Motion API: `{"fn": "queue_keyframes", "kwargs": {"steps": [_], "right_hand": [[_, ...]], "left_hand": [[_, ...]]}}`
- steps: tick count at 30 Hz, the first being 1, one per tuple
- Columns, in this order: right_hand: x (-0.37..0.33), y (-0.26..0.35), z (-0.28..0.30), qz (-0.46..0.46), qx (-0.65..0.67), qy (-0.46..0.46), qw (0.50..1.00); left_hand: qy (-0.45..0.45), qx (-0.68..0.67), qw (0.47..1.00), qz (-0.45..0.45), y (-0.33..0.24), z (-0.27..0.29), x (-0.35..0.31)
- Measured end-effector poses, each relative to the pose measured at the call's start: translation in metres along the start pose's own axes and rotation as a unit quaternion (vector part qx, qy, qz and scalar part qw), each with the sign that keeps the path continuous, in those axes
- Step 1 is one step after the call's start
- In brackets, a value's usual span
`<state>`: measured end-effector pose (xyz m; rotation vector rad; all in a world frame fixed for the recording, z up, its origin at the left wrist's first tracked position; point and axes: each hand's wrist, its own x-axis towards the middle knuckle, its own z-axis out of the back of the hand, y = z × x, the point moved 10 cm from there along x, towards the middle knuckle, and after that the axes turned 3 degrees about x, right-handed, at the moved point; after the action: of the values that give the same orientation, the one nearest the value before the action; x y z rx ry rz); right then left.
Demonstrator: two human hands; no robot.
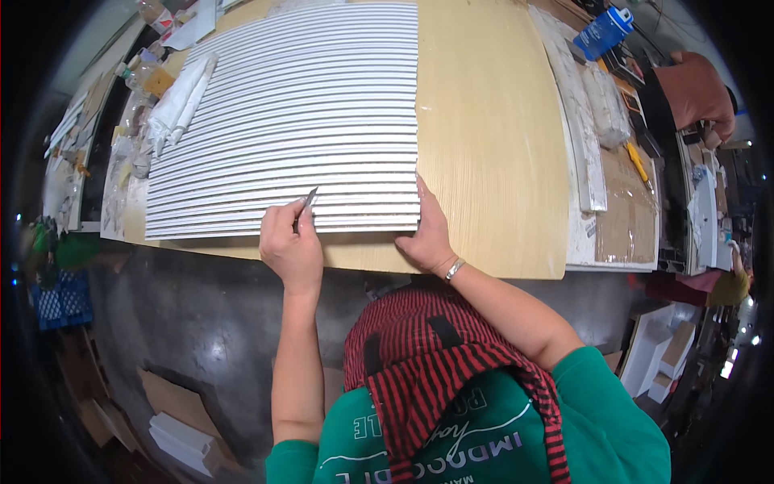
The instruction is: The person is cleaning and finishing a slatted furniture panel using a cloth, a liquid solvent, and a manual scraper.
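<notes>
A large white ribbed panel (322, 105) with dark lines between its strips lies on a pale wood-grained board (492, 145). My left hand (290, 244) is closed in a pinch around a small pointed metal blade (311, 196). The blade's tip rests at or just over the strips near the panel's front edge; whether it touches cannot be seen. My right hand (427, 231) holds the panel's near right corner, its fingers along the right side and its thumb at the front edge. Its fingertips are partly hidden.
White wrapped tubes (189, 101) lie on the panel's left side, beside plastic bottles (153, 78). To the right are a long white bar (582, 137), a cardboard piece (625, 210), a yellow-handled tool (637, 163) and a blue bottle (603, 34). A person (693, 93) bends at the far right.
</notes>
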<state>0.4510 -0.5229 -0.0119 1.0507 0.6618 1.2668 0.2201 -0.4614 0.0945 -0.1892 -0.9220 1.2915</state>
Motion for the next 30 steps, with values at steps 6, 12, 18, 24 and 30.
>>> {"fn": "queue_keyframes", "kwargs": {"steps": [6, 12, 18, 24, 30], "right_hand": [[-0.001, -0.008, 0.0, 0.015, 0.029, 0.033, 0.999], [0.003, -0.022, -0.003, -0.005, 0.137, 0.15, 0.979], [0.01, -0.024, 0.003, 0.025, 0.109, 0.172, 0.979], [0.007, -0.018, 0.008, 0.081, 0.051, 0.15, 0.984], [0.009, -0.017, 0.011, 0.066, 0.059, 0.156, 0.984]], "left_hand": [[0.097, 0.038, 0.988, -0.114, -0.1, -0.06, -0.053], [0.002, 0.098, 0.995, 0.028, -0.054, -0.04, -0.028], [0.073, 0.073, 0.994, -0.04, -0.112, -0.073, -0.052], [0.1, 0.083, 0.99, -0.056, -0.132, -0.079, -0.056], [0.088, 0.093, 0.992, -0.012, -0.12, -0.075, -0.053]]}}
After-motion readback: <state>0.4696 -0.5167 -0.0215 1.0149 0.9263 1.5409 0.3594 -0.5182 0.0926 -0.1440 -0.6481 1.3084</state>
